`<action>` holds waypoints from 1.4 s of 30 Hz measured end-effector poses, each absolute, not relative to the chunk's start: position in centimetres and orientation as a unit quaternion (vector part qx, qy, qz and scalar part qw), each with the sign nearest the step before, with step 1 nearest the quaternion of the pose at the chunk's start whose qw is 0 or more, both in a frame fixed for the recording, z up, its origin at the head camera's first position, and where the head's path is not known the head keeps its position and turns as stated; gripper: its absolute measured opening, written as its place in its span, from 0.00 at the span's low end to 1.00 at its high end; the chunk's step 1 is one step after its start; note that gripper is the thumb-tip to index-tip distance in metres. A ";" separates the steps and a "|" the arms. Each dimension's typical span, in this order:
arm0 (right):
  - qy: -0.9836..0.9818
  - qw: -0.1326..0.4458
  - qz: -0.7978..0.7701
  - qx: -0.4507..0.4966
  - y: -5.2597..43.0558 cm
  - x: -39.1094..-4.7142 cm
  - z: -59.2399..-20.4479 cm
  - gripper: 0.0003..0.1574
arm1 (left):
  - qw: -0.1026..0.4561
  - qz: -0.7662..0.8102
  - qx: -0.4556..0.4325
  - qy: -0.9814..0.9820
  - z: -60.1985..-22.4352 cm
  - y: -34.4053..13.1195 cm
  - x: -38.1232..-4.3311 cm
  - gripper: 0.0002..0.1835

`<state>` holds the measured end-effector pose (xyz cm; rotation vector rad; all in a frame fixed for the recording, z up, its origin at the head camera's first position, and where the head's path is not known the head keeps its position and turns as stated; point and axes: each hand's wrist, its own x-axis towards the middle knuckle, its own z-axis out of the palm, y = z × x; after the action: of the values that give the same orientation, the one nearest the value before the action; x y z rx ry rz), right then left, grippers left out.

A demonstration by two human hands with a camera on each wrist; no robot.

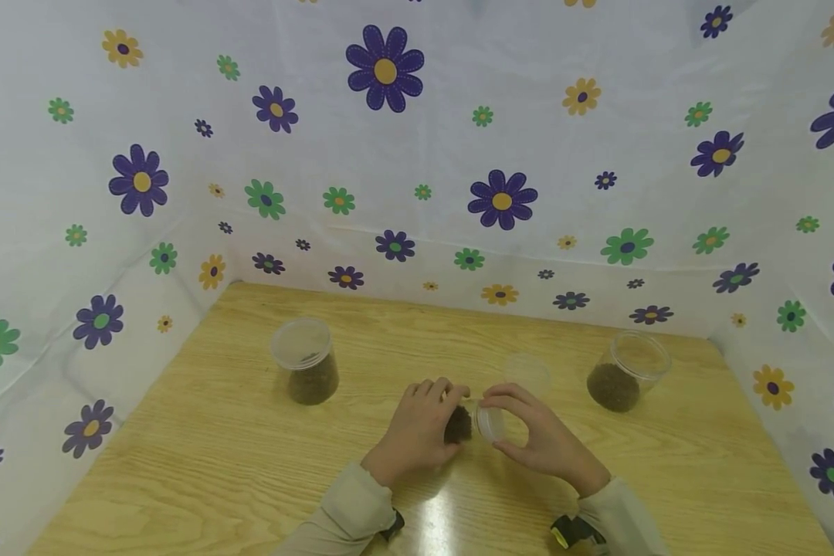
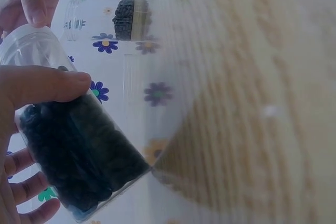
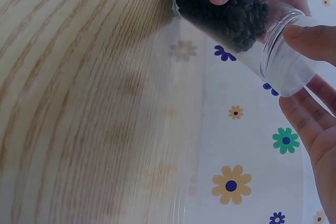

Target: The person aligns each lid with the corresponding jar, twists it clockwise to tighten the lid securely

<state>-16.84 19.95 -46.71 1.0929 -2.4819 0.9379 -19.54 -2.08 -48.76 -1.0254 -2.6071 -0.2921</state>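
Observation:
My left hand (image 1: 417, 426) grips a clear plastic jar (image 2: 84, 156) around its side, thumb across the top in the left wrist view. Dark, bean-like grains (image 3: 226, 14) fill its lower part. The jar leans over, its mouth end toward the right hand. A whitish translucent screw lid (image 3: 294, 74) covers that end. Thumb and fingers of my right hand (image 1: 545, 439) hold this lid from opposite sides. Between the two hands in the head view, the grains and the pale lid show, while the left fingers hide the jar's base.
At the left of the wooden table (image 1: 201, 448) stands another clear jar (image 1: 313, 378) holding dark contents. A similar jar (image 1: 615, 384) is at the right. A translucent disc-like lid (image 1: 528, 372) lies behind the right hand. Flower-printed white cloth (image 1: 424, 147) encloses the back and sides.

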 end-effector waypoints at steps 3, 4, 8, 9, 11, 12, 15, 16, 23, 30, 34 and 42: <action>-0.857 0.136 0.327 0.375 20.0 -16.8 -46.8 0.38 | 0.161 -0.106 -0.358 -0.913 -48.7 -2.1 -19.5 0.41; -0.857 0.136 0.328 0.374 20.0 -16.8 -46.8 0.38 | 0.161 -0.108 -0.358 -0.913 -48.7 -2.1 -19.5 0.40; -0.859 0.129 0.332 0.369 20.1 -16.9 -46.7 0.38 | 0.162 -0.111 -0.358 -0.913 -48.8 -2.1 -19.6 0.38; -0.858 0.125 0.336 0.368 20.1 -16.9 -46.7 0.37 | 0.163 -0.112 -0.358 -0.913 -48.8 -2.1 -19.6 0.38; -0.856 0.114 0.348 0.364 20.1 -16.8 -46.6 0.37 | 0.165 -0.114 -0.358 -0.912 -48.9 -2.1 -19.6 0.37; -0.855 0.108 0.354 0.362 20.1 -16.8 -46.6 0.37 | 0.165 -0.115 -0.359 -0.911 -48.9 -2.1 -19.6 0.37; -0.851 0.092 0.375 0.356 20.1 -16.7 -46.6 0.37 | 0.166 -0.120 -0.359 -0.911 -48.9 -2.1 -19.6 0.36; -0.850 0.087 0.380 0.354 20.1 -16.7 -46.5 0.37 | 0.166 -0.121 -0.358 -0.911 -48.9 -2.2 -19.6 0.36; -0.860 0.078 0.384 0.327 19.9 -16.6 -46.3 0.34 | 0.167 -0.130 -0.359 -0.909 -49.1 -2.2 -19.6 0.36; -0.875 0.084 0.380 0.288 19.7 -16.5 -46.4 0.34 | 0.174 -0.134 -0.360 -0.907 -49.3 -2.3 -19.6 0.36; -0.883 0.079 0.377 0.267 19.6 -16.4 -46.5 0.34 | 0.176 -0.131 -0.361 -0.906 -49.3 -2.3 -19.6 0.36; -0.901 0.065 0.357 0.240 19.6 -16.3 -46.3 0.32 | 0.178 -0.125 -0.365 -0.905 -49.3 -2.3 -19.6 0.36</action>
<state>-16.27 19.57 -46.30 0.7231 -2.7187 1.0761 -19.60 -2.35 -49.32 -1.0318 -2.5610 -0.3534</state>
